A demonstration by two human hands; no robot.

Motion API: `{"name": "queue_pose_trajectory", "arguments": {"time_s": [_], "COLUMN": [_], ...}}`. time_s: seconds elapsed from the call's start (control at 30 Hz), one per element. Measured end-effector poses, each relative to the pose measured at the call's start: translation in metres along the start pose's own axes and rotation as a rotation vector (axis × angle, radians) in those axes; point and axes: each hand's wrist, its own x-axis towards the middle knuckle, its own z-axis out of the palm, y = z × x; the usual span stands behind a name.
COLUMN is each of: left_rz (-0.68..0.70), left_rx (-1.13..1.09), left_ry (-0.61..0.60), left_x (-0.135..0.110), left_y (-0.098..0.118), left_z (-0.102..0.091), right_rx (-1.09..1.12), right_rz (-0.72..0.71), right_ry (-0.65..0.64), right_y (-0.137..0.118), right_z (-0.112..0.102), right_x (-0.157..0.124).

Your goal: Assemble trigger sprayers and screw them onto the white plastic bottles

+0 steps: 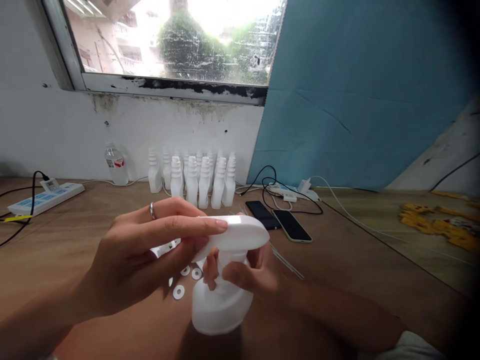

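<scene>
A white plastic bottle (222, 311) stands in front of me, its translucent body tapering to a narrow neck. On top of it sits a smooth white trigger spray head (245, 232) with a rounded end pointing right. My left hand (165, 245), a ring on one finger, pinches the left part of this head between fingers and thumb. Around the bottle's neck, just under the head, the fingers of my right hand (258, 275) are wrapped. Whether the head is fastened to the neck cannot be seen. Several flat white washers (179, 292) lie beside the bottle, partly behind my left hand.
Several white bottles without spray heads (204, 182) stand grouped by the wall. Two phones (292, 225) lie right of them, near tangled cables and a power strip (292, 192). Thin white tubes (287, 262) lie behind my right hand. At left are a water bottle (117, 165) and another power strip (48, 198).
</scene>
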Motion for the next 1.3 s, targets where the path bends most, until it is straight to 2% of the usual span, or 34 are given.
{"name": "queue_pose_trajectory", "arguments": {"time_s": [0.1,0.27,0.37,0.57,0.7,0.83,1.03,1.17,1.3], "left_rz": [-0.002,-0.005,-0.008,0.001,-0.017,0.003,-0.007,-0.007,-0.02], "left_rx": [-0.005,-0.028,-0.037,-0.053,-0.049,-0.065,-0.037,-0.022,0.01], "left_ry": [-0.007,-0.004,-0.016,-0.01,-0.029,-0.019,-0.018,-0.018,-0.006], "left_x": [0.0,0.004,0.005,0.001,0.001,0.002,0.001,0.0,0.002], "left_y": [0.0,0.003,0.004,0.002,0.002,0.004,0.006,0.004,-0.005], "left_z": [0.0,0.0,0.0,0.001,0.001,0.002,0.003,0.003,0.004], "right_rx": [0.093,0.071,0.116,0.069,0.079,-0.02,0.048,-0.042,0.07], "right_rz": [-0.018,-0.031,-0.023,-0.003,0.027,0.033,0.055,0.035,0.032], "right_ry": [-0.071,0.014,-0.06,-0.031,-0.122,-0.083,-0.225,-0.159,-0.179], "right_y": [0.005,0.009,0.008,0.007,0.001,-0.006,-0.002,-0.003,-0.001], "right_z": [-0.001,-0.002,-0.003,-0.004,-0.004,-0.002,-0.011,-0.01,-0.015], "right_x": [-0.002,-0.003,-0.004,-0.005,-0.002,0.001,-0.001,0.002,0.005]}}
